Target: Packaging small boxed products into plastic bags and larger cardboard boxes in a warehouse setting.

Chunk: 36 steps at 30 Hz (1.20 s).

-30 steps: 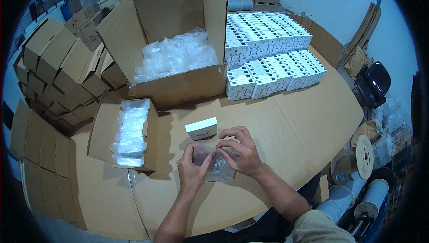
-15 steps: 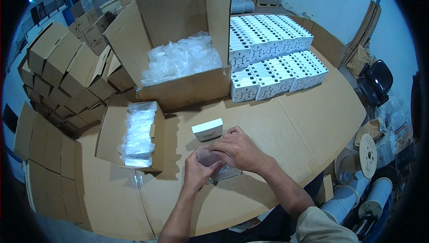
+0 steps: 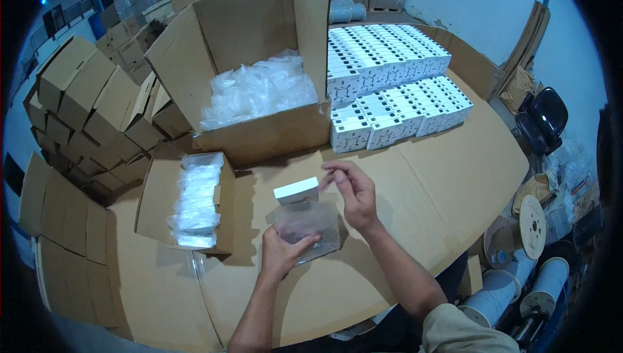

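Presently, the thing under inspection is a flat, square-cornered bag of thin, clear plastic [image 3: 326, 224], held above the tabletop lined with brown cardboard [image 3: 402, 223]. From where I stand it shows a greyish, see-through film with faint creases and soft highlights; the cardboard tint comes through it. Its lower edge reads as a pale line slanting up to the right. Whether anything lies inside, I cannot tell.

The worker's left hand [image 3: 283, 250] grips the bag at its left side, thumb laid across the near face, fingers largely hidden behind the film. The right hand [image 3: 354, 200] is raised just beside the bag's upper right corner, thumb and forefinger apart, the other fingers loosely bent and partly blurred; I observe nothing in its grasp.

Just beyond the bag's upper edge stands a small, white, rectangular box [image 3: 296, 191] with a smooth top and a small dark mark on its front. Left of the bag, well apart from it, an open brown cardboard carton [image 3: 227, 207] holds a row of white packets in clear wrapping [image 3: 196, 200].
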Available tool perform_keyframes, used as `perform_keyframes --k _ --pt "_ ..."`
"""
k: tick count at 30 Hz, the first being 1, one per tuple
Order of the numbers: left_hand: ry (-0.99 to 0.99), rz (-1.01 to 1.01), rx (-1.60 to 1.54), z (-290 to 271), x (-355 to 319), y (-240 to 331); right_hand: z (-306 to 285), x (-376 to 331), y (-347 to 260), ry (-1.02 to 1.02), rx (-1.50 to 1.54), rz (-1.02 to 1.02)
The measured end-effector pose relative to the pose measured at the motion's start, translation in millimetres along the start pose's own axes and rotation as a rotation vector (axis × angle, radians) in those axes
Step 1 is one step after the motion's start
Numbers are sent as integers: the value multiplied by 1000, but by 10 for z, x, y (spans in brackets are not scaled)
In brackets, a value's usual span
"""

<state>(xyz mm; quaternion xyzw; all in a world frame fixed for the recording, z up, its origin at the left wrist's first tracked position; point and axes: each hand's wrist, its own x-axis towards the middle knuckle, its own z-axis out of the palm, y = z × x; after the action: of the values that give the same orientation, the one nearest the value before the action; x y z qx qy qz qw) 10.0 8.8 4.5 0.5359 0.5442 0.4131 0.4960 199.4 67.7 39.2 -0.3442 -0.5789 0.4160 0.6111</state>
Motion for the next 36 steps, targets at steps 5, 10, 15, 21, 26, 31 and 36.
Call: perform_keyframes --k 5,10,15,21,26,31,36 --pt "37 -29 34 -14 -5 -4 -284 129 219 -121 -236 15" --pt "72 -18 15 -17 -6 12 -202 117 213 -337 -142 164" --pt "66 -18 45 -26 1 40 -149 94 314 -286 -101 176" --pt "74 -5 -7 -24 29 -91 -174 112 380 -196 -92 130" --pt "69 7 0 -44 40 -130 -153 89 368 -36 -4 59" --pt "69 7 -22 -20 14 -31 -132 68 221 96 190 42" --pt "55 -9 -30 -30 7 17 -103 46 211 86 323 73"
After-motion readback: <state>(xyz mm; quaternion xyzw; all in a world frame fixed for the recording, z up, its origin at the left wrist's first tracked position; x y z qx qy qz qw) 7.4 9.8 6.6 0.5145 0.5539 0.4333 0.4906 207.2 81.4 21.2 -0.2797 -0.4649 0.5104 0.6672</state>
